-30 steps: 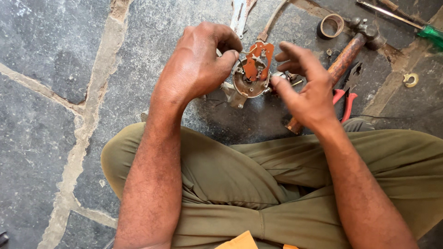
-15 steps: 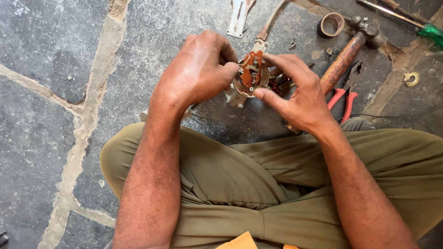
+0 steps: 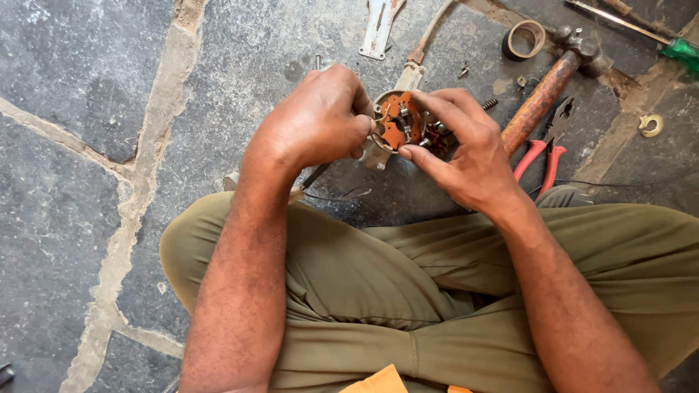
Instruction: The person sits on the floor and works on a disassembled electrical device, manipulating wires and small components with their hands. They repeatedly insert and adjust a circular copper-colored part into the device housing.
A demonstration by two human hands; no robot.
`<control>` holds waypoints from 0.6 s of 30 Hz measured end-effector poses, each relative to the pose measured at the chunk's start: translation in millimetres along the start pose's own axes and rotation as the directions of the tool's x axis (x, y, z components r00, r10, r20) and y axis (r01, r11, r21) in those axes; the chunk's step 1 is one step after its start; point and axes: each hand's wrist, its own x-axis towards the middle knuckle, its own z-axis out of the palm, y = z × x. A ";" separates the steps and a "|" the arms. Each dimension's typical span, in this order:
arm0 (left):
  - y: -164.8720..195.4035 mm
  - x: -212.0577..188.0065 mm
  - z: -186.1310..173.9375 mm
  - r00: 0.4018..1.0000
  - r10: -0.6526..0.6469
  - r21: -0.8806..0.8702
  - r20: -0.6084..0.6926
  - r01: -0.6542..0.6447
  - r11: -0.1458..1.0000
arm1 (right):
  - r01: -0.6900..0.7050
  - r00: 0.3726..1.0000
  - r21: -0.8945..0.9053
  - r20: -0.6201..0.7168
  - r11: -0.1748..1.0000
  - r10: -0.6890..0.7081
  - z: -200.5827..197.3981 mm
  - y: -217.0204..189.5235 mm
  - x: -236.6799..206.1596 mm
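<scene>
Sitting cross-legged on a stone floor (image 3: 95, 109) in olive trousers (image 3: 378, 291), working above the knees. Holding a small round metal housing with an orange plate (image 3: 399, 122) inside, up near 12 o'clock of the lap, clear of the floor. Left hand (image 3: 313, 120) closing its grip on the housing's 9 o'clock rim, fingertips curled over the edge. Right hand (image 3: 466, 145) closing on the 3 o'clock side, thumb (image 3: 422, 156) pressing in at the lower edge and forefinger reaching across the top of the orange plate. Lying on the floor beyond, at about 1 to 2 o'clock of the housing: a hammer with a rusty brown handle (image 3: 542, 98), its head pointing away; red-handled pliers (image 3: 546, 149) just beside the handle at its 5 o'clock; a roll of tape (image 3: 524, 38) near the hammer head at its 10 o'clock. Resting at 12 o'clock, a flat grey metal bracket (image 3: 380, 25). Far off at 2 o'clock, a green-handled screwdriver (image 3: 681, 49), and below it a small yellowish ring (image 3: 652, 125).
</scene>
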 end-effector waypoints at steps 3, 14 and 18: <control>-1.0 -0.1 -0.2 0.999 0.032 0.042 0.000 -0.032 0.999 | 0.007 1.000 -0.013 0.011 1.000 -0.007 1.7 0.2 -0.3; -1.6 -4.2 0.7 0.997 0.076 0.035 0.001 -0.076 0.996 | 0.072 0.996 -0.081 0.052 0.994 -0.068 2.6 1.4 0.0; 0.1 -3.2 5.9 0.995 0.096 0.024 0.003 -0.096 0.995 | 0.074 0.996 -0.110 0.067 0.991 -0.067 1.2 2.0 -0.5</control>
